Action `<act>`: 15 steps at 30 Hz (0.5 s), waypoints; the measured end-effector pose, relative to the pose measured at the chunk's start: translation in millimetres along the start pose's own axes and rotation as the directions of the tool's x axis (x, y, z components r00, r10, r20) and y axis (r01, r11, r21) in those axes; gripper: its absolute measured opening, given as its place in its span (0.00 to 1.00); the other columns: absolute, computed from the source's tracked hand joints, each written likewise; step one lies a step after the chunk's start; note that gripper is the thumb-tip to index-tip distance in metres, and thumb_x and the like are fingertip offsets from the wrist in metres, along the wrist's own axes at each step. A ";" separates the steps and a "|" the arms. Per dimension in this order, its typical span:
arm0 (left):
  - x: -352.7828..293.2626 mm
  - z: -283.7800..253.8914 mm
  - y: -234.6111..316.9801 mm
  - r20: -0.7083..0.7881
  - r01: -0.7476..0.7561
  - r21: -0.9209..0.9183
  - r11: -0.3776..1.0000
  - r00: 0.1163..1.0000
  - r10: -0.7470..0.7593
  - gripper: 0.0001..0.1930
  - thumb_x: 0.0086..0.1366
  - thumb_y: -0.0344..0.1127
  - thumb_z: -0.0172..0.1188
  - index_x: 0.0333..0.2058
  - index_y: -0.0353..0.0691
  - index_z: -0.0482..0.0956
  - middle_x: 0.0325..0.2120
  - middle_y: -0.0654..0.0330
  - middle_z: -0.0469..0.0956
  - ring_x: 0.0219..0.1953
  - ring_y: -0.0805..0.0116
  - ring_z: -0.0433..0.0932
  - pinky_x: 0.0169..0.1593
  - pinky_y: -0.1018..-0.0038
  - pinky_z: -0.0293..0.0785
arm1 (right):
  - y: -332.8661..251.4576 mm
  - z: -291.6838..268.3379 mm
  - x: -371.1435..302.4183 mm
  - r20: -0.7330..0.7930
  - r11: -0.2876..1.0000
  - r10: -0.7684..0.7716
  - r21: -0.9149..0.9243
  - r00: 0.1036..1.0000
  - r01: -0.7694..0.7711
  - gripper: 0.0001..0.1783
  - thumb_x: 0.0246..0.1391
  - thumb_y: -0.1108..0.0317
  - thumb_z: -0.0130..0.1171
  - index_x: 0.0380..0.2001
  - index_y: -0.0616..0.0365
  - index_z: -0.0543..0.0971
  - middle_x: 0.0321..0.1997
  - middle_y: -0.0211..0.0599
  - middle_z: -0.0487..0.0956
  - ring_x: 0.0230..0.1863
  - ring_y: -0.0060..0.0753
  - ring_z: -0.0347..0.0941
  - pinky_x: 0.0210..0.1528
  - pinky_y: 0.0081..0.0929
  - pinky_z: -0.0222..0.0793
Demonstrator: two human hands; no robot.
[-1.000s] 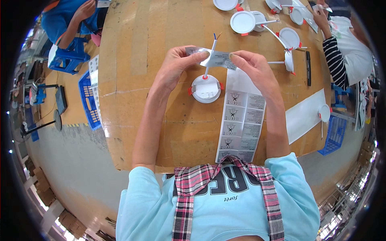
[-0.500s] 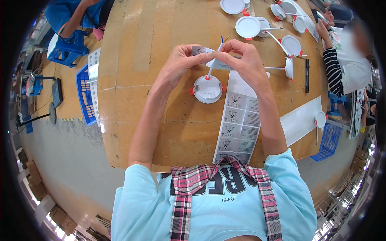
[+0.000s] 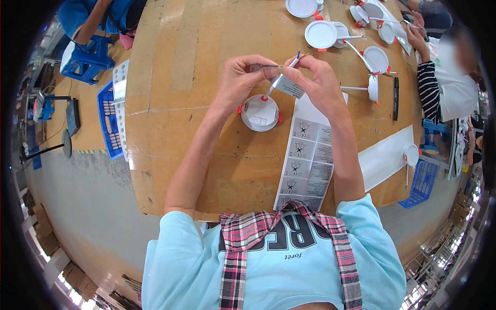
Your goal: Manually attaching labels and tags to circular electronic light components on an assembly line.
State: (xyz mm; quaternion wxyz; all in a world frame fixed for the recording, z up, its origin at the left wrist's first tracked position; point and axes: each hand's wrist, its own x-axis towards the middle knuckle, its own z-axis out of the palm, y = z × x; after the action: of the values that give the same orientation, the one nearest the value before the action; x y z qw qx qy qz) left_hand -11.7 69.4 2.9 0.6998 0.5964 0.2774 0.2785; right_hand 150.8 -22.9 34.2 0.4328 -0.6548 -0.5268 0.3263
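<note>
Over the table, the fingers of my left hand (image 3: 238, 78) are closed on one end of a silver-grey label (image 3: 290, 87). My right hand (image 3: 318, 78) pinches the same label, thumb meeting the left thumb where the label lies at a white cable (image 3: 275, 83). Its other part hangs below my right fingers. Whether the label sticks to the cable is hidden by the fingertips. The cable rises, leaning right, from a round white downlight (image 3: 259, 114) with red clips, lying on the table; bare coloured wires show at its top. Beside it lies a sheet of labels (image 3: 305, 155), partly under my right forearm.
Several white downlights (image 3: 320, 34) with cables lie at the far right, near a black marker (image 3: 396, 98). A white sheet (image 3: 385, 160) carries a small lamp (image 3: 411, 154). Blue baskets (image 3: 109, 121) flank the table. Other people sit at the far left and right.
The cable leans further right, and the downlight has shifted slightly left and turned. More of the label now shows below my right fingers, while both hands stay pinched close together.
</note>
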 end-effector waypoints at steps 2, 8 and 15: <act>-0.2 0.6 -3.0 -0.008 -0.035 -0.039 0.999 0.999 0.035 0.05 0.58 0.30 0.64 0.33 0.36 0.83 0.27 0.64 0.81 0.31 0.79 0.77 0.36 0.81 0.72 | -0.2 -0.3 -0.1 0.009 1.000 -0.004 0.015 1.000 0.004 0.15 0.53 0.60 0.60 0.32 0.64 0.80 0.29 0.37 0.78 0.31 0.28 0.71 0.31 0.27 0.65; -2.4 6.1 -1.6 -0.055 -0.058 -0.055 0.997 0.997 0.055 0.05 0.58 0.29 0.63 0.33 0.35 0.83 0.27 0.63 0.81 0.31 0.80 0.76 0.35 0.81 0.72 | -0.8 -1.2 -0.8 0.009 0.997 -0.003 0.075 1.000 0.002 0.14 0.53 0.62 0.60 0.31 0.64 0.79 0.28 0.34 0.78 0.32 0.25 0.71 0.33 0.25 0.66; -9.6 7.7 5.0 -0.213 -0.042 -0.092 0.995 0.977 0.022 0.12 0.62 0.36 0.61 0.40 0.35 0.79 0.34 0.62 0.77 0.39 0.77 0.75 0.44 0.75 0.71 | -5.3 3.9 -1.8 -0.012 0.977 0.070 0.201 0.997 -0.066 0.12 0.50 0.63 0.61 0.27 0.63 0.76 0.27 0.34 0.78 0.34 0.22 0.74 0.39 0.25 0.67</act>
State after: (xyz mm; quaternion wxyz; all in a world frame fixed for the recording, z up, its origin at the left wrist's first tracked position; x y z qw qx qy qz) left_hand -13.1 57.8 9.4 0.6897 0.5335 0.3269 0.3645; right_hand 144.7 -23.4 37.4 0.4900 -0.6288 -0.4643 0.3859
